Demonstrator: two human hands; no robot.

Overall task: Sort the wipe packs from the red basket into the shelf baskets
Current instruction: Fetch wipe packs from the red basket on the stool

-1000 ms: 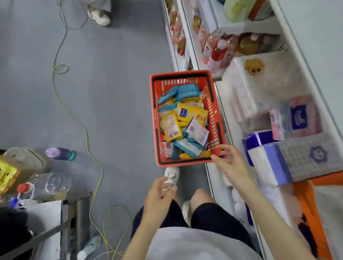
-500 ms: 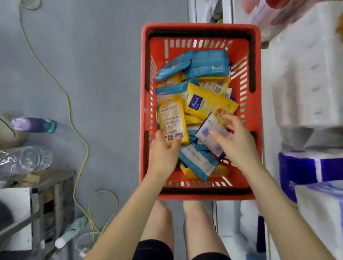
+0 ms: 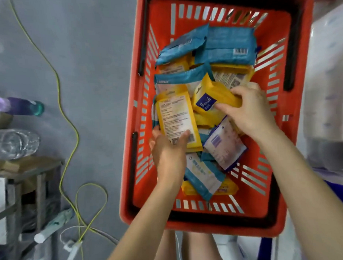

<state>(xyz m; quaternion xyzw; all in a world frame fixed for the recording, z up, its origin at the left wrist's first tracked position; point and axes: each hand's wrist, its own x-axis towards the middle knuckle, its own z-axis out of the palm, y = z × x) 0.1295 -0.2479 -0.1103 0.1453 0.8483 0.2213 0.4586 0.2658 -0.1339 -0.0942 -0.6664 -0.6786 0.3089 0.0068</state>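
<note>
Both hands working apart inside red slotted plastic basket [image 3: 209, 223]. Left hand [image 3: 167, 151] pinching lower edge of flat yellow wipe pack with printed back label [image 3: 176, 118], thumb on its face. Right hand [image 3: 251, 111] gripping crumpled yellow pack with blue logo [image 3: 210, 101]. Teal packs [image 3: 228, 44] and purple-white pack [image 3: 223, 145] lying loose around them. Best approach: lifting each pack clear of pile, not dragging neighbours, keeping matching colours together. Shelf baskets not showing.

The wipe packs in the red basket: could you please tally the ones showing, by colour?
Yellow packs: 6
Teal packs: 4
White-and-purple packs: 1
Total: 11, counting only packs at least partly visible. The pile overlaps, so others may lie buried.
</note>
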